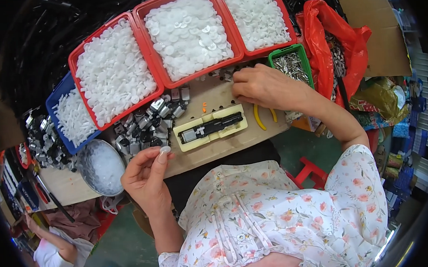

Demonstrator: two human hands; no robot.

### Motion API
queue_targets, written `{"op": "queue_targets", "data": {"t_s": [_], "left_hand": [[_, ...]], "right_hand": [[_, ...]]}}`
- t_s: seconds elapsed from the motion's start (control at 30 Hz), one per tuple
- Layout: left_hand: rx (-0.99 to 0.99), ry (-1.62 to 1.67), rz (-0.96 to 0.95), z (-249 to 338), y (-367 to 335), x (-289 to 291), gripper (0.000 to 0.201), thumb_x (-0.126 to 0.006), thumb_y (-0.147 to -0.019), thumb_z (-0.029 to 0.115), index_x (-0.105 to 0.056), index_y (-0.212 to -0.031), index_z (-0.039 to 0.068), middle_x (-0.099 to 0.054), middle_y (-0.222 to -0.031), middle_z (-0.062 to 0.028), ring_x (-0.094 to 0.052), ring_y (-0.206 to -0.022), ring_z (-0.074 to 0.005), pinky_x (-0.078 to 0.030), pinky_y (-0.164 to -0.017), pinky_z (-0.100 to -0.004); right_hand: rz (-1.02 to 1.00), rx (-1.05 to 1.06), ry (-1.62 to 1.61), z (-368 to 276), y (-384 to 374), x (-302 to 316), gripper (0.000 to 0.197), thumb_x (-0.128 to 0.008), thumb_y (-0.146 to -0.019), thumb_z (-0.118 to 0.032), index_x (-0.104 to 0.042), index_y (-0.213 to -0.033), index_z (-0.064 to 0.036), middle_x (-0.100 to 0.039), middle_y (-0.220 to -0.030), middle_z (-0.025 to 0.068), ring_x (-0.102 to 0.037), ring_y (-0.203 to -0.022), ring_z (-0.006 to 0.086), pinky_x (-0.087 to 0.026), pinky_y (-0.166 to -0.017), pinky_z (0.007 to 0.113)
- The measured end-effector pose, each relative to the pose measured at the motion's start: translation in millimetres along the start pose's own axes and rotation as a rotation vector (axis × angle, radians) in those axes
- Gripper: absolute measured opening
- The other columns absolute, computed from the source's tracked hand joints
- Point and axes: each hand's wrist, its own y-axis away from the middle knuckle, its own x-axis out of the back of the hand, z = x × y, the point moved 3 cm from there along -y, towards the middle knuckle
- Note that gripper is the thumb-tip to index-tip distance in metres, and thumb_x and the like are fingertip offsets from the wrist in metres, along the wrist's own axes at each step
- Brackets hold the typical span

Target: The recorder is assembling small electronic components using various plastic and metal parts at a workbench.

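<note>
My left hand (148, 183) is closed in a pinch on a small white plastic disc (165, 149), held up left of the fixture. A cream block-shaped fixture (184, 146) lies on the work board, with a long black plastic assembly (218, 125) seated in its slot. At one end of that assembly sits a silver motor-like part (189, 135). Beyond the fixture, my right hand (262, 86) reaches down beside small dark parts (228, 76) below the red trays. Its fingers are bent together, and what they hold, if anything, is hidden.
Red trays (161, 84) of white plastic pieces line the back, with a blue tray (69, 146) at left. A green bin (308, 65) holds metal pins. Small silver motors (148, 122) are heaped near a metal bowl (122, 179). Yellow-handled pliers (256, 117) lie at right. Another person (60, 255) sits lower left.
</note>
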Motion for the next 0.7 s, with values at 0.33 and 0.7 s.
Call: {"op": "queue_targets", "data": {"t_s": [0.33, 0.7], "left_hand": [[-0.126, -0.037, -0.034, 8.4, -13.2, 5.5, 0.013, -0.068, -0.087, -0.005, -0.066, -0.1, -0.005, -0.069, -0.093, -0.0164, -0.068, -0.077, -0.0207, -0.052, -0.068, -0.0272], [-0.109, -0.035, -0.015, 6.9, -22.4, 13.2, 0.01, -0.07, -0.082, -0.007, -0.065, -0.091, -0.006, -0.066, -0.089, -0.0186, -0.068, -0.079, -0.0232, -0.06, -0.073, -0.0333]], "right_hand": [[0.127, -0.241, 0.218, -5.5, 12.7, 9.6, 0.027, -0.062, -0.078, -0.006, -0.062, -0.105, -0.0027, -0.054, -0.095, 0.0075, -0.059, -0.093, 0.0238, -0.045, -0.075, 0.037], [0.025, -0.231, 0.028, -9.6, 9.6, 15.4, 0.04, -0.064, -0.074, -0.005, -0.064, -0.114, -0.0076, -0.054, -0.094, 0.0061, -0.057, -0.092, 0.0247, -0.044, -0.076, 0.036]]}}
